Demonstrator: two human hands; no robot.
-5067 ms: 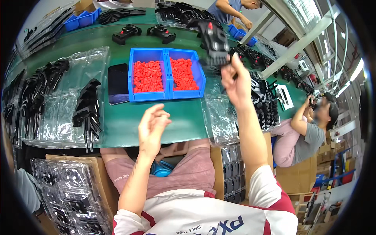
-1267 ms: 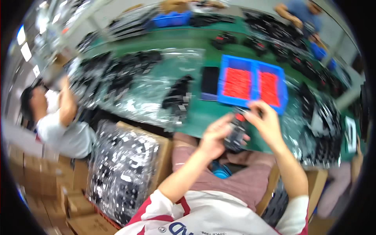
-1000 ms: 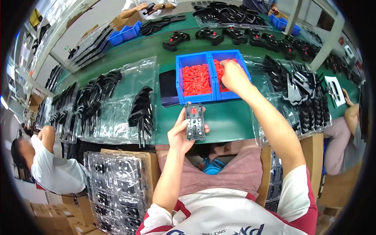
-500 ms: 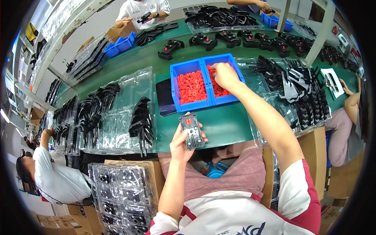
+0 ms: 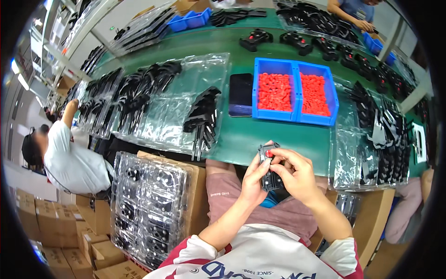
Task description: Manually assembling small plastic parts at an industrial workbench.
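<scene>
Left hand (image 5: 253, 182) clamps the case (image 5: 271, 181), likely light, stiff, best held by its sides; right hand (image 5: 298, 175) curls at red cap (image 5: 269, 153), pinch unclear

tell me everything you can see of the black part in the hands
The black part is longish and plastic-looking, with a small red piece near its far end. It points lengthwise away from the person, over the near edge of the green table. The left hand grips it from the left; the right hand is at the red piece, whether pressing it is unclear. The hands hide much of its middle.
</scene>
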